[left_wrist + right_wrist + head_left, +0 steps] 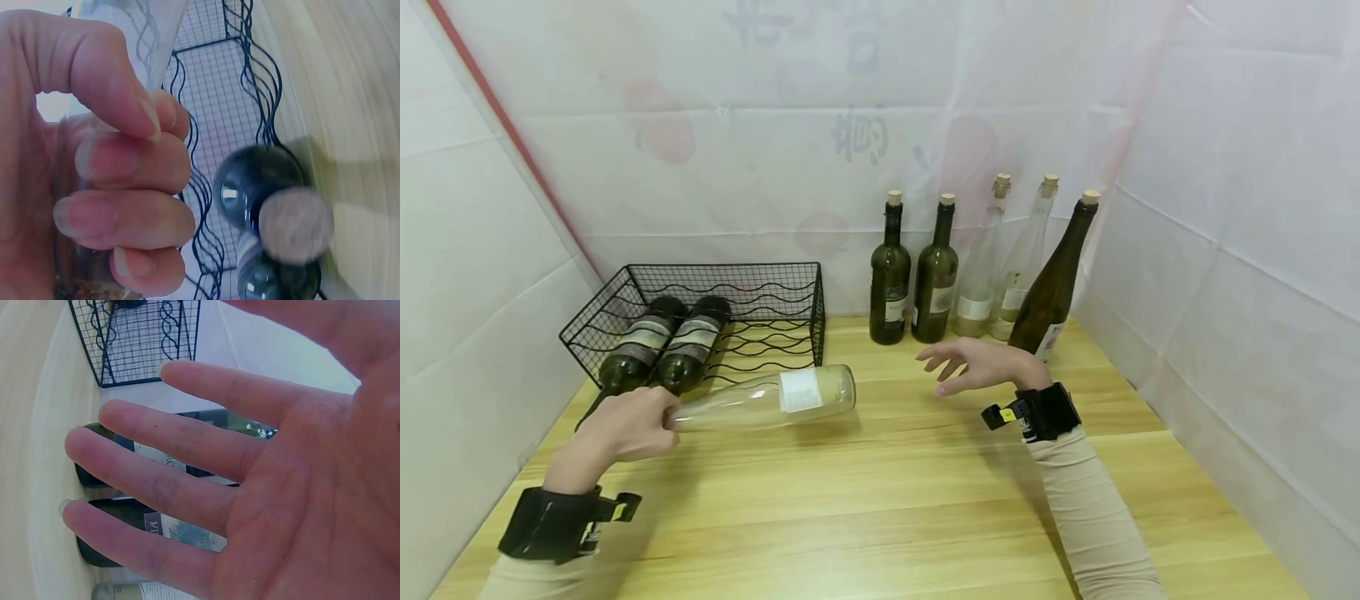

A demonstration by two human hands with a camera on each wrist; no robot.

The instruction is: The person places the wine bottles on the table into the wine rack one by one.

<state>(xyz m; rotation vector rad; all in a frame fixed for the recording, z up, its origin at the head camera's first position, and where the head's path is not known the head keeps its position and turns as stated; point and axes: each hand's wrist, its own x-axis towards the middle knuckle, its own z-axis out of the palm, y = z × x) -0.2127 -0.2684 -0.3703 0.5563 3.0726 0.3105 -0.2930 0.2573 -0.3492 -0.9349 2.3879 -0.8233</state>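
Observation:
My left hand (628,425) grips a clear glass bottle (730,408) by the neck, fingers and thumb curled round it. The bottle lies level in the air, its base and white label pointing right, in front of the black wire rack (722,265). In the left wrist view the cork end shows at the bottom, below my curled fingers (134,219). My right hand (981,367) hovers over the table with nothing in it, fingers spread, just before the standing bottles. Its palm (300,487) fills much of the right wrist view.
Two dark green bottles (638,337) lie in the rack's left side, necks toward me. Along the back stand two dark bottles (889,275), two clear corked bottles (976,283) and a tall brown bottle (1051,292). White sheets (1240,250) wall the wooden table (865,508).

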